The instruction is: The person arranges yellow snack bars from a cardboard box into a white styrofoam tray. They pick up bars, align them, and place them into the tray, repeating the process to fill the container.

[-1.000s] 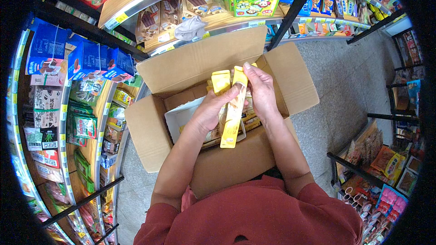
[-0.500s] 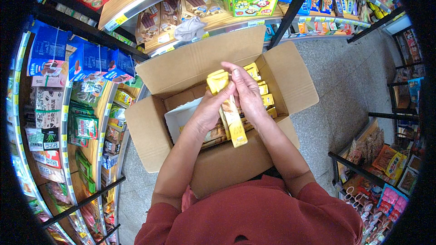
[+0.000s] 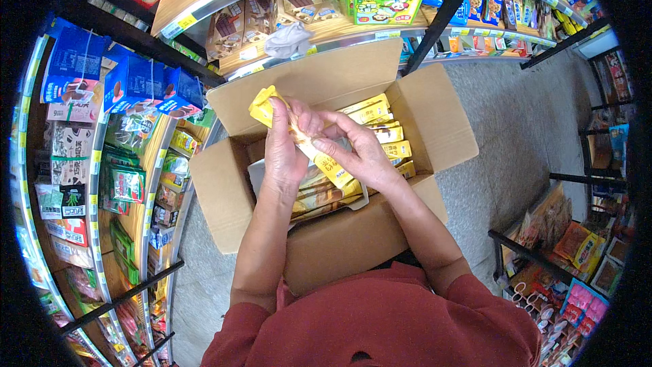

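Note:
Above an open cardboard box (image 3: 326, 251), both of my hands are closed around a long, narrow yellow snack packet (image 3: 334, 169). My left hand (image 3: 286, 143) grips its upper part, thumb pointing up along it. My right hand (image 3: 356, 153) pinches it lower down, with the fingers partly behind the packet. Whether it is one packet or several stacked together, I cannot tell. More yellow packets (image 3: 388, 134) lie in rows at the right inside the box. Beneath my hands, a white inner tray (image 3: 358, 204) holds further yellow-brown packets, partly hidden by my arms.
Shelves of packaged snacks (image 3: 129, 187) curve along the left. A shelf ahead carries green boxes (image 3: 384, 4) and a crumpled grey cloth (image 3: 288, 41). Blue boxes (image 3: 136, 88) jut out at the upper left. Grey floor (image 3: 499, 136) and another rack (image 3: 543, 258) lie to the right.
The packet's upper end has swung left, so it now slants more. My left hand has turned upright, and my right hand has come lower along the packet.

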{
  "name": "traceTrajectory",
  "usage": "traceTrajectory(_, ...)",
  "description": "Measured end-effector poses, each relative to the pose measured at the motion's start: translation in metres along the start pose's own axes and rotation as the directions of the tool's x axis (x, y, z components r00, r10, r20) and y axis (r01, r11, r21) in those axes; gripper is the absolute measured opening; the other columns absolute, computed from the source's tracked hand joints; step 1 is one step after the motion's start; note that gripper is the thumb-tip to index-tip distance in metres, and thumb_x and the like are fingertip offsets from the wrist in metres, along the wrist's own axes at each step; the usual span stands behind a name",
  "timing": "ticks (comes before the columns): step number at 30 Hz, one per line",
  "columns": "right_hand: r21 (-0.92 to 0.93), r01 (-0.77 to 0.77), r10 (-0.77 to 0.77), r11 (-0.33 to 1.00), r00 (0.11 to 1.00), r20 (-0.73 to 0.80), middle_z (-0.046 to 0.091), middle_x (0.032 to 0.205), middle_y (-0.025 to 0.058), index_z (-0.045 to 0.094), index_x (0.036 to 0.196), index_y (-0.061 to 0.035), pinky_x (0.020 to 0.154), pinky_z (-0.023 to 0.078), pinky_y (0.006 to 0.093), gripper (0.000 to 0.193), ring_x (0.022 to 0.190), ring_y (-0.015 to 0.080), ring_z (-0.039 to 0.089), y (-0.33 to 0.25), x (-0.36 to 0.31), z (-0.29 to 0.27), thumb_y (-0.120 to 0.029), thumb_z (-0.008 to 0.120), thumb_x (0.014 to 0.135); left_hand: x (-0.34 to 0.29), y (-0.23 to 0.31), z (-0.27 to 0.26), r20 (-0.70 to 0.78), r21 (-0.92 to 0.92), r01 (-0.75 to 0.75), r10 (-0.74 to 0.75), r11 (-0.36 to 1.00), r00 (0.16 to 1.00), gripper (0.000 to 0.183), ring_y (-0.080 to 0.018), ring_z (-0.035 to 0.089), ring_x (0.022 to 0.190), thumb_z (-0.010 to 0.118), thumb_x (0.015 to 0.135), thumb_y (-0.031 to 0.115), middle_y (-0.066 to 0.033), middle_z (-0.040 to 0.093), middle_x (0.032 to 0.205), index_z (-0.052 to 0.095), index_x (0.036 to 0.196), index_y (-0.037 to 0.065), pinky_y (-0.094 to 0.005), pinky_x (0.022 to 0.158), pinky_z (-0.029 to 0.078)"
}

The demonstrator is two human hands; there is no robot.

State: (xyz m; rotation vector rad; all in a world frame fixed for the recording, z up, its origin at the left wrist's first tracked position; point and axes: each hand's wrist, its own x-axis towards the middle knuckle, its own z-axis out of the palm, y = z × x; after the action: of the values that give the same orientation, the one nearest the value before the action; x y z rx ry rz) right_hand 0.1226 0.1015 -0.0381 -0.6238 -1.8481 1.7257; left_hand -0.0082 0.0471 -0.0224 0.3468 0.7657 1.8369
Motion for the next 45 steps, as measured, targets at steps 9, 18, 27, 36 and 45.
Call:
traceTrajectory(9,-0.189,-0.125,0.136,0.974,0.99,0.043,0.064,0.095,0.0178,0.051,0.119,-0.0016,0.077,0.048,0.0358,0.048,0.082,0.0304,0.062,-0.027,-0.002,0.0,-0.033,0.065,0.085,-0.007,0.006,0.002,-0.044,-0.011,-0.036,0.035,0.999,0.998,0.046,-0.0144,0.04,0.068,0.042,0.092,0.055,-0.0002,0.042,0.067,0.045,0.083,0.01,-0.0291,0.069,0.04)
traceTrajectory(18,0.016,-0.206,0.202,0.978,0.97,0.132,0.063,0.077,0.0017,0.066,0.101,0.0009,0.064,0.044,0.0235,0.03,0.07,0.0064,0.052,-0.011,-0.007,-0.015,-0.025,0.068,0.086,-0.004,0.011,-0.011,-0.081,-0.03,-0.083,0.08,0.996,0.993,0.031,-0.0177,0.053,0.081,0.053,0.094,0.039,-0.0058,0.056,0.085,0.051,0.1,0.009,-0.0331,0.076,0.045)
traceTrajectory(27,-0.056,-0.155,0.161,0.986,0.98,0.119,0.065,0.085,0.0057,0.063,0.1,0.003,0.07,0.047,0.026,0.025,0.077,0.0096,0.056,-0.007,-0.01,-0.049,-0.018,0.064,0.087,-0.027,-0.007,0.022,0.605,0.621,-0.781,0.594,0.064,0.53,0.017,-0.025,0.061,0.076,0.067,0.075,0.018,-0.0104,0.063,0.083,0.062,0.084,0.004,-0.0354,0.069,0.048)
traceTrajectory(36,-0.6,0.313,-0.021,0.736,0.897,0.443,0.067,0.088,0.0133,0.064,0.103,-0.0073,0.074,0.05,0.0338,0.036,0.084,0.0278,0.065,-0.002,-0.009,-0.015,-0.021,0.074,0.071,-0.054,-0.052,0.04,0.909,0.353,-0.936,0.233,0.015,0.346,0.025,-0.0147,0.056,0.055,0.073,0.071,0.02,-0.0018,0.054,0.064,0.053,0.061,0.01,-0.0289,0.05,0.044)
traceTrajectory(45,-0.568,0.382,0.042,0.729,0.803,0.594,0.065,0.085,0.0144,0.061,0.098,-0.0036,0.068,0.049,0.0365,0.033,0.08,0.034,0.062,-0.008,0.019,0.008,-0.019,0.073,0.071,-0.051,-0.045,0.043,0.828,0.416,-0.91,0.418,-0.008,0.374,0.027,-0.0155,0.053,0.051,0.073,0.071,0.02,-0.0014,0.051,0.061,0.051,0.059,0.01,-0.0293,0.047,0.043)
